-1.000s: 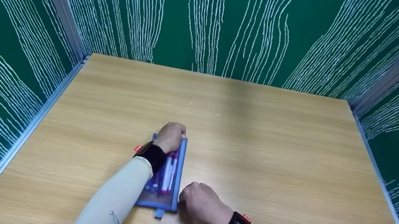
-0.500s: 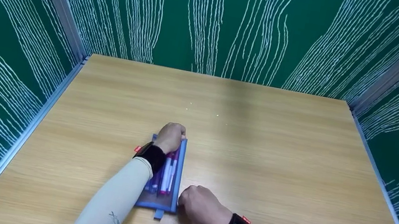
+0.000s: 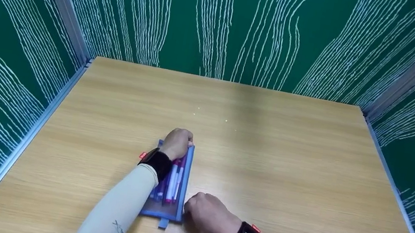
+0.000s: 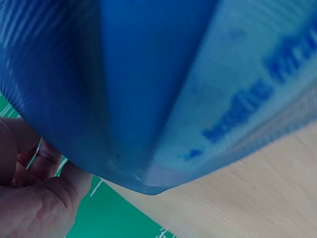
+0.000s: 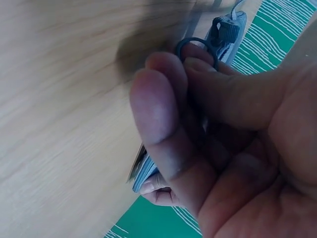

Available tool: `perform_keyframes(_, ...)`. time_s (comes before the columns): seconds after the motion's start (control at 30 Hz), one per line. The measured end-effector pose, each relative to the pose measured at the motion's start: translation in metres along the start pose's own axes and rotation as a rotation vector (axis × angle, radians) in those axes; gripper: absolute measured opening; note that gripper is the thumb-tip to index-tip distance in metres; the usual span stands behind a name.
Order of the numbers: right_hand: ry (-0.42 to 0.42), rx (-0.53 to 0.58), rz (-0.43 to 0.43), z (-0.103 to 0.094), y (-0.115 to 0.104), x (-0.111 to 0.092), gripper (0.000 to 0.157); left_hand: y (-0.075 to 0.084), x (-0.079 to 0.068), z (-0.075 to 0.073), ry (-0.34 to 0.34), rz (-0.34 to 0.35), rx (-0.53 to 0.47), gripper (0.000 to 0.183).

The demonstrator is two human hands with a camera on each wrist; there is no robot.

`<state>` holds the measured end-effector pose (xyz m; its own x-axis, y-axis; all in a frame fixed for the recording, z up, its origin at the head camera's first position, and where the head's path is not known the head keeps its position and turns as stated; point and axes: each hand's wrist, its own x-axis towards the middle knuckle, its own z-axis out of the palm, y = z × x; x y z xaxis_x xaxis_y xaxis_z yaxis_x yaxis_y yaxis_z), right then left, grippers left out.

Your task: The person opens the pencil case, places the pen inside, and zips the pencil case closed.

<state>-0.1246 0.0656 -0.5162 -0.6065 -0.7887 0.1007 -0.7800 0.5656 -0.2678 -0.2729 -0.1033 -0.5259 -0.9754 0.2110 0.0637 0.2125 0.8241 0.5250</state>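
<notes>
A blue zip pencil case (image 3: 160, 209) with a see-through mesh face lies lengthwise on the table. Inside it are several markers (image 3: 171, 186) with pink and purple ends. At its far end, my left hand (image 3: 177, 143) grips the edge; the left wrist view shows thumb and fingers at the case's border (image 4: 148, 183). My right hand (image 3: 212, 216) is beside the near right corner, fingers curled. In the right wrist view it pinches a dark ring-shaped zipper pull (image 5: 196, 39) between thumb and finger. The left forearm hides part of the case.
The wooden table (image 3: 288, 159) has a few tiny white specks (image 3: 226, 120) beyond the case. Green walls (image 3: 182, 15) with white wavy lines enclose its back and sides. A short blue tab (image 3: 163, 223) sticks out from the case's near end.
The near end of the pencil case and my right hand have shifted very slightly left. My left hand keeps the same grip on the far end.
</notes>
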Motion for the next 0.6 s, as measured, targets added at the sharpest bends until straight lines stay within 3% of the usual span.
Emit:
perform_keyframes(0.17,0.047,0.074,0.091,0.0,0.001,0.005,0.028,0.0,-0.001,-0.001,-0.022,-0.021,-0.007,0.015)
perform_keyframes(0.5,0.138,0.059,0.2,-0.001,0.01,0.004,0.023,0.001,-0.003,-0.002,-0.026,0.015,0.003,0.013)
perform_keyframes(0.6,0.18,0.081,0.243,-0.004,0.015,0.002,0.014,0.001,-0.004,-0.003,-0.029,0.002,-0.01,0.012)
